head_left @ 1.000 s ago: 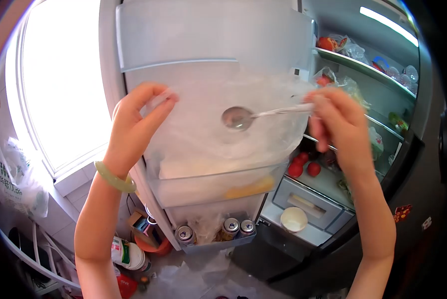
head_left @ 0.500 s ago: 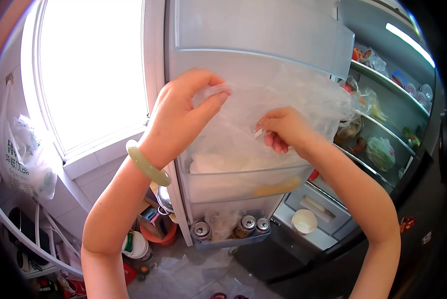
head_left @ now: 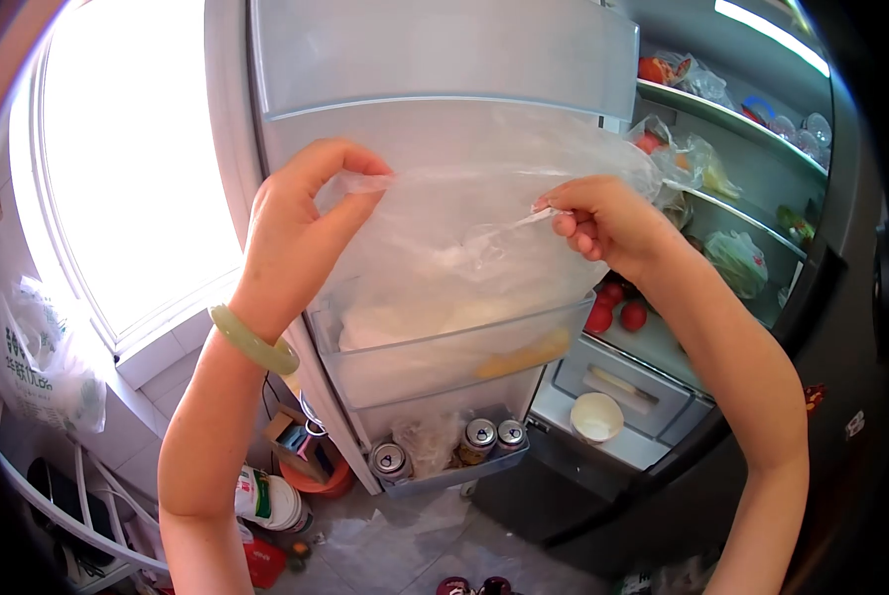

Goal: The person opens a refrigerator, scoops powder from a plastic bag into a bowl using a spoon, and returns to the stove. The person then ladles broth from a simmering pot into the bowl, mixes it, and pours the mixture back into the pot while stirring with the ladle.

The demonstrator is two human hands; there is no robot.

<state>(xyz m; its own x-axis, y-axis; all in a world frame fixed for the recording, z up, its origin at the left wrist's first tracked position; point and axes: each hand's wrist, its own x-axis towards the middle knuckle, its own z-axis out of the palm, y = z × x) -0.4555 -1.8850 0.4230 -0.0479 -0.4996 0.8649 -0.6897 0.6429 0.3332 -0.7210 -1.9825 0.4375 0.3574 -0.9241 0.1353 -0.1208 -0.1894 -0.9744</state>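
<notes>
A large clear plastic bag [head_left: 464,213] spreads between my two hands, in front of the open refrigerator door. My left hand [head_left: 311,213], with a pale green bangle [head_left: 253,340] on its wrist, pinches the bag's upper left edge between thumb and fingers. On the other side, my right hand [head_left: 603,223] grips a twisted strip of the same plastic, pulled taut. The lower part of the bag reaches into the door's middle bin [head_left: 444,365], where something whitish and something yellow show blurred through the plastic. What exactly lies inside I cannot tell.
Several cans [head_left: 479,436] stand in the bottom door bin. Inside the refrigerator are shelves of bagged food, tomatoes [head_left: 623,309] and a white cup [head_left: 596,417] on a ledge. A window [head_left: 127,149] and a hanging plastic bag [head_left: 48,357] are at left; a white bucket [head_left: 281,501] sits on the floor.
My right hand has moved up and outward, drawing out a twisted strip of the bag. My left hand keeps its pinch. The view has shifted right, so more tomatoes show.
</notes>
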